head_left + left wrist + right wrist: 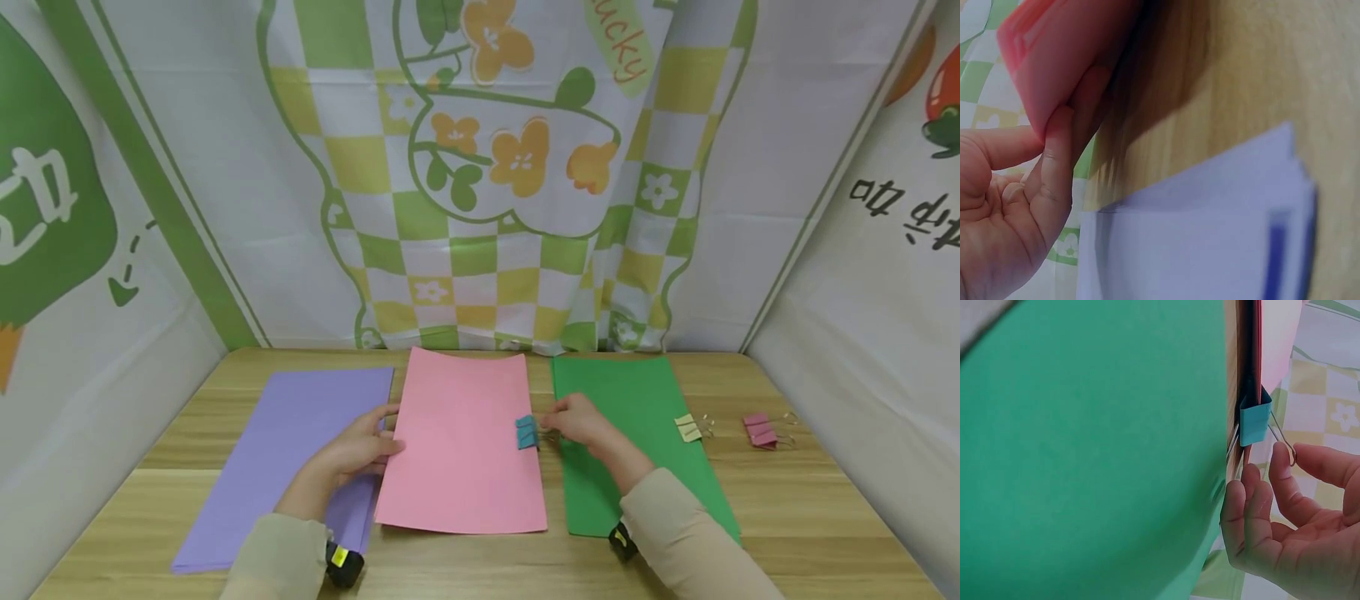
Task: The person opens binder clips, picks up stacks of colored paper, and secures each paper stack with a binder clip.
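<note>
A stack of pink paper (465,450) is held slightly raised above the table in the middle. My left hand (358,446) grips its left edge, thumb on top and fingers underneath; the left wrist view shows the pink sheets (1060,69) pinched at that edge. On the right edge of the stack sits a blue binder clip (527,432), clamped over the sheets. With thumb and index fingertip, my right hand (581,421) pinches one wire handle of this clip (1255,424), seen closely in the right wrist view. The other fingers of that hand are bent below the clip.
Purple paper (322,417) lies at the left, partly under my left forearm. Green paper (622,392) lies at the right, with a yellow binder clip (687,427) on its right edge. Farther right, a pink binder clip (761,431) rests on the wooden table (817,508). A patterned curtain (480,275) hangs behind.
</note>
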`<state>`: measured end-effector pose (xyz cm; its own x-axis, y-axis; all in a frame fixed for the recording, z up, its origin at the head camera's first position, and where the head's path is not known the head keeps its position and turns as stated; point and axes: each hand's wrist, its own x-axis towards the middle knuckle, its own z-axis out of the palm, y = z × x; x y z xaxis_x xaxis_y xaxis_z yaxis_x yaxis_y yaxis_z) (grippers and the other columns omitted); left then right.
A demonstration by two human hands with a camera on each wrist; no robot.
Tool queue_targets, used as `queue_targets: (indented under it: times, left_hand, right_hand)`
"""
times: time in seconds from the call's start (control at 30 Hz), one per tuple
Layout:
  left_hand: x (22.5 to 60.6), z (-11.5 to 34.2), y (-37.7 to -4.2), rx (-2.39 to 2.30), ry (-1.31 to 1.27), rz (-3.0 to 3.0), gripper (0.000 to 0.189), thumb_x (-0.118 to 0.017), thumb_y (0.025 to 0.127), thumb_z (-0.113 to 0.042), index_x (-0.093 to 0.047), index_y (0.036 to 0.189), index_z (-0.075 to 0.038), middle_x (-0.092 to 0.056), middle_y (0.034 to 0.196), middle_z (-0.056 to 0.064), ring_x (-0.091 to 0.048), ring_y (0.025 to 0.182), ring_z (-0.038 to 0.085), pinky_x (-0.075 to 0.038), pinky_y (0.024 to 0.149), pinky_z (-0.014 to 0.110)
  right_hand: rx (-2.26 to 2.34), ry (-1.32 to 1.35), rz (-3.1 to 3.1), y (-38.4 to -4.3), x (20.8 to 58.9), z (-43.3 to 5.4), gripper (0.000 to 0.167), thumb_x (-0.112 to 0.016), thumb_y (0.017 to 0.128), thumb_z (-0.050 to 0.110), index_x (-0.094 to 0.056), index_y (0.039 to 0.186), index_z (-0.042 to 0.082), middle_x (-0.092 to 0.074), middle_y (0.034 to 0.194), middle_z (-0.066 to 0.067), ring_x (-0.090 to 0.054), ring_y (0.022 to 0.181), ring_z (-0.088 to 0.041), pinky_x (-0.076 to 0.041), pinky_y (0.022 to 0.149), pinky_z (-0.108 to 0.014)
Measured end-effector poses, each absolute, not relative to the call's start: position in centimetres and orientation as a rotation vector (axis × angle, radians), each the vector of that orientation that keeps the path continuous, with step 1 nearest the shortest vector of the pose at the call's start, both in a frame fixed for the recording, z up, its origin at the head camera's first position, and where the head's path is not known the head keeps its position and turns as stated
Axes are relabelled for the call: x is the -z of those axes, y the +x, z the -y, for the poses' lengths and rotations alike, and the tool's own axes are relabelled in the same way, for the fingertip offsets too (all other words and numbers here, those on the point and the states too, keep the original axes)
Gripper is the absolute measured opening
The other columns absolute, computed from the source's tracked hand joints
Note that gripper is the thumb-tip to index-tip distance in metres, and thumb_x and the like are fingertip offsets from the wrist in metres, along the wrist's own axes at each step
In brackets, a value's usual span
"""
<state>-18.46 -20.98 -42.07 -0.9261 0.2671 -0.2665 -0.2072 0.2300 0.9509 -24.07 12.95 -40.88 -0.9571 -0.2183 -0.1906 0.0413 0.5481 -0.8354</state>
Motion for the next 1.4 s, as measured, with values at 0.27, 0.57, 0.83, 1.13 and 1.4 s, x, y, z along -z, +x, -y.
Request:
queue_targets:
  times: [0.27,0.57,0.83,1.13,1.4]
  left_hand:
    - [42.1,20.3,-18.2,-1.711,0.021,-2.223,0.070,-0.057,0.096,0.000,-0.020,0.154,0.001,-0.073,0.098,0.009,-0.068,0.072,0.012,-0.058,0.066,0.030]
    - [42.1,20.0,-17.9,-1.667,-0.055,-2.289,0.062,-0.059,0.095,-0.004,-0.030,0.149,0.008,-0.072,0.097,0.012,-0.068,0.074,0.012,-0.059,0.066,0.029]
    - [41.7,20.2,-17.5,-1.597,-0.008,-2.381,0.057,-0.052,0.092,0.008,-0.034,0.146,0.012,-0.064,0.082,0.008,-0.058,0.061,0.011,-0.056,0.059,0.026]
    - [41.2,20.1,-17.1,-1.508,-0.008,-2.517,0.051,-0.052,0.091,0.011,-0.042,0.141,0.013,-0.068,0.084,0.015,-0.060,0.054,0.011,-0.052,0.051,0.023]
    - [40.2,20.1,-16.1,-1.412,-0.001,-2.591,0.052,-0.055,0.089,0.009,-0.042,0.139,0.014,-0.068,0.087,0.020,-0.070,0.058,0.022,-0.052,0.052,0.028]
  right_hand:
    - [1.345,-0.137,-2.484,-24.0,40.6,-13.5,0.019,-0.062,0.094,0.008,-0.065,0.082,-0.007,-0.043,0.057,0.006,-0.039,0.051,-0.007,-0.034,0.053,-0.022]
    - [1.325,-0.126,-2.483,-23.9,40.7,-14.0,0.017,-0.063,0.095,0.011,-0.068,0.090,-0.004,-0.058,0.073,-0.001,-0.048,0.060,-0.010,-0.036,0.053,-0.021]
    - [1.299,-0.139,-2.503,-23.8,40.6,-14.2,0.021,-0.063,0.095,0.012,-0.070,0.104,-0.006,-0.069,0.092,-0.012,-0.061,0.071,-0.017,-0.043,0.056,-0.025]
    - [1.309,-0.160,-2.487,-23.7,40.4,-14.5,0.022,-0.062,0.096,0.012,-0.070,0.105,-0.007,-0.071,0.094,-0.015,-0.066,0.075,-0.020,-0.044,0.056,-0.025]
    - [1.325,-0.151,-2.475,-23.3,39.6,-15.3,0.026,-0.062,0.097,0.016,-0.069,0.107,-0.007,-0.071,0.096,-0.018,-0.068,0.078,-0.023,-0.046,0.058,-0.026]
